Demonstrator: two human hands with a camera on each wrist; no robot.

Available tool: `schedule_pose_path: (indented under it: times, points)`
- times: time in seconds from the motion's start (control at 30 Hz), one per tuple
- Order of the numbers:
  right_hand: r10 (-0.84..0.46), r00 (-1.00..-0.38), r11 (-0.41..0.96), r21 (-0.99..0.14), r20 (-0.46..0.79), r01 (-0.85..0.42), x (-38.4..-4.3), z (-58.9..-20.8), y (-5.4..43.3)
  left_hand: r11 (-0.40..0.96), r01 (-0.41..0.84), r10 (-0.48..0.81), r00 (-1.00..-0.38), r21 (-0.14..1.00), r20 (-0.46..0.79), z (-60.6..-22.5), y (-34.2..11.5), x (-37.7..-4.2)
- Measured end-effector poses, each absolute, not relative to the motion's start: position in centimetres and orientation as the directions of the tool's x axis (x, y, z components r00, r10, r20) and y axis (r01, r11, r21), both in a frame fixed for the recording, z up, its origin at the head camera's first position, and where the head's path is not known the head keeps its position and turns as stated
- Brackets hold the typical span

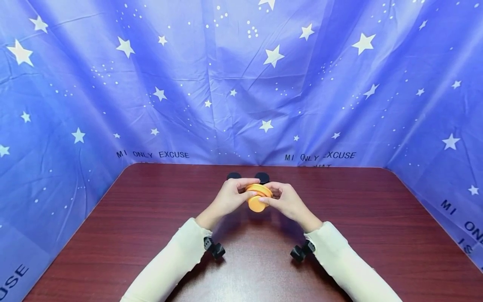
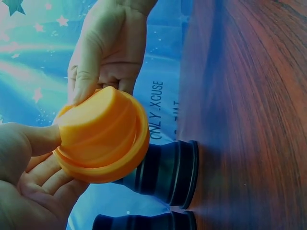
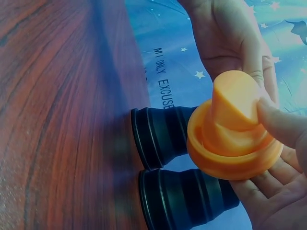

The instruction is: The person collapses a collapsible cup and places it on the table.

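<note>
Both hands hold an orange collapsible cup [image 1: 256, 204] between them, above the table's middle. Its ribbed wall is partly folded into the wide ring, and its narrow end tilts toward the head camera. From the left, my left hand [image 1: 228, 198] pinches it, thumb on the narrow part and fingers behind the ring. My right hand [image 1: 289, 201] grips the opposite side in the same way. In the left wrist view the cup [image 2: 103, 132] shows its slanted, twisted folds. The right wrist view shows the narrow end [image 3: 235, 98] sticking out of the ring.
Just behind the hands, two black cups of similar stepped shape, a left one [image 1: 234, 175] and a right one [image 1: 263, 176], stand wide end down on the brown table [image 1: 151, 209]. A blue star-print curtain [image 1: 226, 105] hangs around the table's far and side edges.
</note>
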State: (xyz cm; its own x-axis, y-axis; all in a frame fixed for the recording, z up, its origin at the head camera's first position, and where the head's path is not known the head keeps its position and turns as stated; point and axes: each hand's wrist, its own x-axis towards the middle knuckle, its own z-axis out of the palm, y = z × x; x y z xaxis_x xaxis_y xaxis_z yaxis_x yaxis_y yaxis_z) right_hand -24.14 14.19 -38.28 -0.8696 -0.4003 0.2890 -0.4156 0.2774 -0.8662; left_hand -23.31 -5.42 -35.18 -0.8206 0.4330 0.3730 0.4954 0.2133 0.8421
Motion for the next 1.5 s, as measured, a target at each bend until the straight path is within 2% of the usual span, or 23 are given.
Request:
schedule_pose_path:
  times: [0.17, 0.5, 0.67, 0.87, 1.5]
  points:
    - [-0.389, -0.868, 0.254, -0.870, 0.308, -0.422, -24.1, -38.5, 14.0, 0.184, 0.491, 0.432, -0.819, 0.852, 0.378, -34.7, -5.5, -22.9]
    - [-0.310, -0.891, 0.140, -0.911, 0.330, -0.387, -24.0, -38.1, 13.8, -0.001, 0.413, 0.360, -0.850, 0.911, 0.386, -37.1, -5.8, -25.1]
    - [-0.262, -0.895, 0.070, -0.918, 0.361, -0.391, -23.9, -37.9, 13.8, -0.002, 0.365, 0.364, -0.867, 0.931, 0.341, -37.1, -5.6, -25.2]
    - [-0.246, -0.890, 0.017, -0.917, 0.383, -0.399, -23.8, -37.9, 13.8, -0.019, 0.364, 0.398, -0.852, 0.931, 0.341, -37.2, -5.4, -25.2]
    - [-0.263, -0.886, 0.037, -0.914, 0.382, -0.405, -24.0, -38.3, 13.9, -0.059, 0.420, 0.356, -0.839, 0.906, 0.412, -37.4, -5.3, -25.3]
